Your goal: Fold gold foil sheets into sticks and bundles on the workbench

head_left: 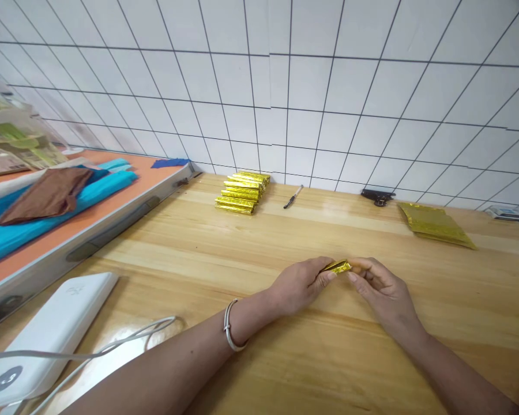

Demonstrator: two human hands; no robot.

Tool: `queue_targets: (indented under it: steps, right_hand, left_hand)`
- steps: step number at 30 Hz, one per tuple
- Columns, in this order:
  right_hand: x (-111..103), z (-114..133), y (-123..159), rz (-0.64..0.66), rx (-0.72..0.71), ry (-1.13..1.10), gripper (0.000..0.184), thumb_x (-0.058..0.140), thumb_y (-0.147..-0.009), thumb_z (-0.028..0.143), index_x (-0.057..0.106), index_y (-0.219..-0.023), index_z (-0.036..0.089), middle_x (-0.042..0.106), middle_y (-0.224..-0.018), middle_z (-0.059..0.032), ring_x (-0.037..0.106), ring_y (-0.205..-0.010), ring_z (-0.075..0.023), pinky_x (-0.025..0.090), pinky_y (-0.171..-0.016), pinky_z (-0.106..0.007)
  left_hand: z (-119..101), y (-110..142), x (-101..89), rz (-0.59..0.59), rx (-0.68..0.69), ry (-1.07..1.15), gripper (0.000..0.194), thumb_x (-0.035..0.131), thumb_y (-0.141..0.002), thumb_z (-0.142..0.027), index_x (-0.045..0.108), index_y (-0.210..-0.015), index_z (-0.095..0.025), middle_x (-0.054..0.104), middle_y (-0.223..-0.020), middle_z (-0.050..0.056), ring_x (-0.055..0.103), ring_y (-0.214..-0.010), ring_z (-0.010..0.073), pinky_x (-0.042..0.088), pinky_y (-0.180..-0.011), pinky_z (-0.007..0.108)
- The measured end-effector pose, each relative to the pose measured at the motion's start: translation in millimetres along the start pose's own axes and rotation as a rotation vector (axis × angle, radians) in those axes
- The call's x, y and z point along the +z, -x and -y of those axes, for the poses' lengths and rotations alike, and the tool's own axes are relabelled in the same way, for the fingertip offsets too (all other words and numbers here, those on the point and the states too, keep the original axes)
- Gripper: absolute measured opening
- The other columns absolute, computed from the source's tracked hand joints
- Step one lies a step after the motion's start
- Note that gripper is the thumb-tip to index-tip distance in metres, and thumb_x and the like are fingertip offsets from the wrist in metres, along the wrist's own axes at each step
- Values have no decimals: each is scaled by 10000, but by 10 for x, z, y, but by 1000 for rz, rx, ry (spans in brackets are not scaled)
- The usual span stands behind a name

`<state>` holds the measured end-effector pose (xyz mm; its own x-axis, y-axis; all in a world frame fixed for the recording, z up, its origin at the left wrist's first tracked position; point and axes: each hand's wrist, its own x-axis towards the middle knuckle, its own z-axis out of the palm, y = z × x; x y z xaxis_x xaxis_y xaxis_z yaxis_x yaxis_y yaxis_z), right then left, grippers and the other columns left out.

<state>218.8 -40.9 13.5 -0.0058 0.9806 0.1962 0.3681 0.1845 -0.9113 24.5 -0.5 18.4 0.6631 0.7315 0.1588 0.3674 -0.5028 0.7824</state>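
A small folded piece of shiny gold foil paper (pixel 339 267) is held above the wooden table, between both hands. My left hand (pixel 300 283) is closed around its left end, thumb in front, covering part of it. At the other end, my right hand (pixel 383 288) pinches the tip between thumb and fingers. Farther back lie several folded gold foil strips (pixel 242 193), lined up in a row near the wall. A flat stack of gold foil sheets (pixel 435 225) rests at the back right.
Along the tiled wall (pixel 320 80) lie a pen (pixel 293 197) and a small black object (pixel 378 197). A white power bank (pixel 47 340) with a cable (pixel 125 337) sits at the front left. Beyond it, an orange-topped surface (pixel 142 187) carries brown cloth (pixel 47 195) and blue rolls (pixel 90 204).
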Motion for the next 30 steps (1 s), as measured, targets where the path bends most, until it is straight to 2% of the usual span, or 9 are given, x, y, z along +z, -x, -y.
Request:
queue_targets:
  steps: [3, 6, 10, 14, 23, 30]
  right_hand:
    - [11, 4, 8, 44, -119, 51, 160, 562, -824, 312, 609, -961, 245, 563, -884, -46, 536, -787, -177, 445, -694, -302]
    - [11, 48, 39, 73, -176, 70, 141, 531, -846, 296, 613, -954, 258, 583, -930, -50, 548, -864, -196, 441, -763, -317]
    - [0, 85, 103, 17, -85, 6, 178, 505, -866, 318, 572, -1023, 268, 604, -900, -30, 565, -781, -170, 454, -718, -294]
    - [-3, 70, 134, -18, 6, -63, 168, 530, -850, 352, 552, -980, 248, 620, -879, -31, 583, -763, -172, 470, -693, -288]
    - [-13, 88, 101, -4, -120, -22, 124, 524, -858, 291, 594, -950, 247, 589, -909, -40, 571, -823, -176, 471, -764, -303]
    - [-21, 63, 82, -37, -228, 107, 110, 539, -846, 243, 610, -929, 225, 600, -866, -30, 561, -770, -154, 450, -699, -268]
  left_hand:
    - [-14, 10, 7, -10, 13, 87, 417, 233, -950, -415, 535, -1091, -162, 599, -981, 50, 541, -879, 152, 416, -788, 247]
    - [-58, 17, 5, -11, 8, 213, 453, 224, -949, -425, 559, -1041, -133, 584, -916, 50, 517, -844, 145, 409, -776, 246]
    - [-127, 18, 21, -10, -28, 400, 453, 241, -945, -438, 560, -1003, -122, 555, -883, 46, 482, -773, 126, 410, -704, 232]
    - [-149, 12, 74, -16, -59, 487, 435, 260, -937, -453, 545, -974, -127, 543, -886, 48, 467, -751, 121, 410, -654, 224]
    - [-131, 23, 141, -66, -82, 427, 432, 258, -937, -461, 530, -855, -136, 525, -816, 22, 462, -737, 116, 382, -663, 226]
    - [-132, 10, 144, -105, -96, 295, 479, 238, -936, -474, 570, -931, -128, 518, -773, 13, 455, -714, 120, 365, -656, 224]
